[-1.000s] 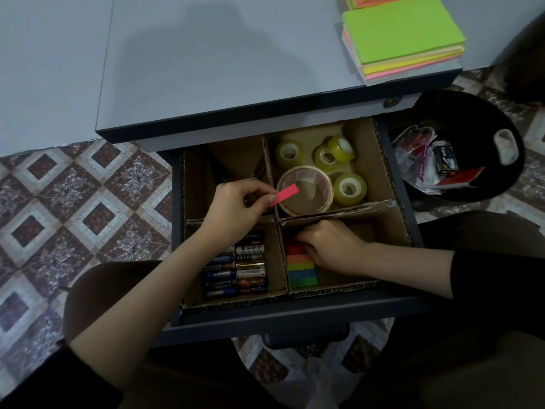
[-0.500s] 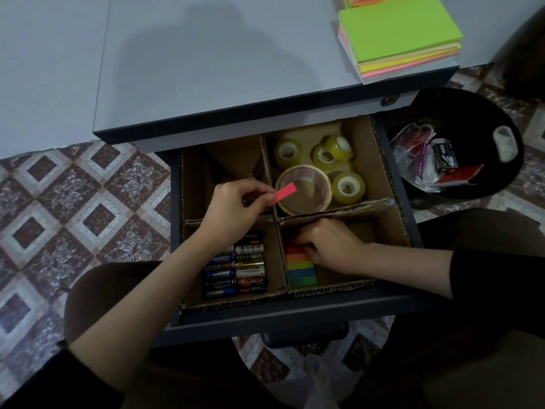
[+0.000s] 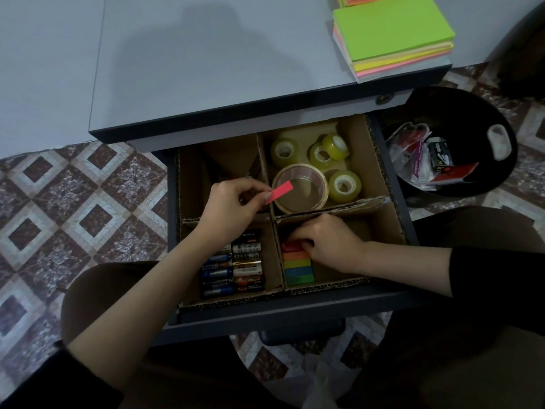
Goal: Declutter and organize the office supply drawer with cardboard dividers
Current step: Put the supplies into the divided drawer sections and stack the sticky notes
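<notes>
The open drawer [image 3: 295, 320] is split by cardboard dividers [image 3: 330, 208] into four compartments. My left hand [image 3: 230, 208] pinches a red sticky flag [image 3: 279, 191] above the centre of the drawer, over the big tape roll [image 3: 300, 188]. My right hand [image 3: 327, 240] reaches into the front right compartment, fingers curled onto the red end of a stack of coloured sticky flags [image 3: 298, 267]. Several batteries [image 3: 233, 267] lie in the front left compartment. Small tape rolls [image 3: 344, 184] sit in the back right compartment.
A stack of coloured note pads [image 3: 395, 33] lies on the grey desk top [image 3: 206, 60] at the back right. A black bin [image 3: 460, 143] with packaging stands right of the drawer. My knees flank the drawer front. Patterned floor tiles show at left.
Almost nothing moved. My left hand with the red flag shifted very slightly; my right hand stays on the flag stack.
</notes>
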The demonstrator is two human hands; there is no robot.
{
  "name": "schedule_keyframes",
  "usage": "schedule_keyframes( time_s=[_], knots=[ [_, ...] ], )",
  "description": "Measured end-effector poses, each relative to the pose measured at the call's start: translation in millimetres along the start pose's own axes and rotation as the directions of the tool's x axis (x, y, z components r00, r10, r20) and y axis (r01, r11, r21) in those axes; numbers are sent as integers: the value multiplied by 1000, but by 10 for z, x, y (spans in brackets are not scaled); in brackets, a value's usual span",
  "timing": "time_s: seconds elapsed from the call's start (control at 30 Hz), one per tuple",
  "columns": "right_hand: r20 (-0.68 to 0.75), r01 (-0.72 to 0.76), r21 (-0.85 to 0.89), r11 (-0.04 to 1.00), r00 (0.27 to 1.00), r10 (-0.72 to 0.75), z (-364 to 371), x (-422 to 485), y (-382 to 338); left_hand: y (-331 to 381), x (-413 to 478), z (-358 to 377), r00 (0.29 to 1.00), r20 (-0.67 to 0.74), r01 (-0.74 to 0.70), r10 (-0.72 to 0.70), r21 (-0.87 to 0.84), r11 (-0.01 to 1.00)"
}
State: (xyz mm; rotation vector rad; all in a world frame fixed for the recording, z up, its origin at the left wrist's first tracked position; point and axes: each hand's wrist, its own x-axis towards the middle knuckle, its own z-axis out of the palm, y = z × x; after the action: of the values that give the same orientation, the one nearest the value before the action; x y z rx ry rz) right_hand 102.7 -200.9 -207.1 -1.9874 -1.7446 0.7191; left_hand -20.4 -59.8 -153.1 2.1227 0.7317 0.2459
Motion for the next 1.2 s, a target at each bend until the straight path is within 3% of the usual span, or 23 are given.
schedule_keyframes(
  time_s=[0.17, 0.53, 1.0, 1.2],
  knots=[
    [64, -109, -54, 993, 992, 112, 13, 52, -36, 1, -3, 6, 1000, -2, 9, -9, -5, 1000],
    [162, -88, -229, 969, 979, 127, -4, 56, -38, -5, 0, 10, 1000, -10, 12, -12, 2, 1000],
    [116, -230, 4, 973, 967, 228, -36, -18, -55, 18, -12, -1, 1000, -2, 14, -14, 7, 1000],
    [64, -376, 15, 927, 925, 374, -131, -135, -13, 60, -35, -13, 1000, -1, 14, -14, 20, 1000]
  ],
)
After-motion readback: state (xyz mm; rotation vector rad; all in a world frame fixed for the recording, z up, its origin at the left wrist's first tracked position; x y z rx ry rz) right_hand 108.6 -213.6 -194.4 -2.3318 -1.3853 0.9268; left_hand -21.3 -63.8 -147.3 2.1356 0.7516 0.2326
